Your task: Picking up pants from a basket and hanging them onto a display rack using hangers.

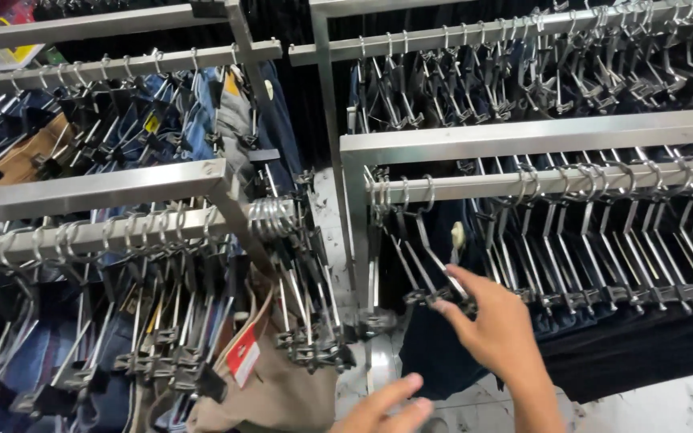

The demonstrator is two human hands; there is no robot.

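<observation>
My right hand [497,330] reaches up to the lower right rack and its fingers pinch the metal clip hanger [436,282] of a pair of dark blue trousers [436,353] at the rack's left end. That hanger hooks over the steel rail [539,183]. My left hand [384,407] shows only at the bottom edge, fingers spread, holding nothing, just below the dark trousers and beside khaki trousers [282,393] on the left rack.
Two steel racks stand side by side with a narrow gap [326,232] over a pale marbled floor [667,409]. Several clip hangers with jeans and dark trousers fill upper and lower rails. A red tag [244,354] hangs on the left rack.
</observation>
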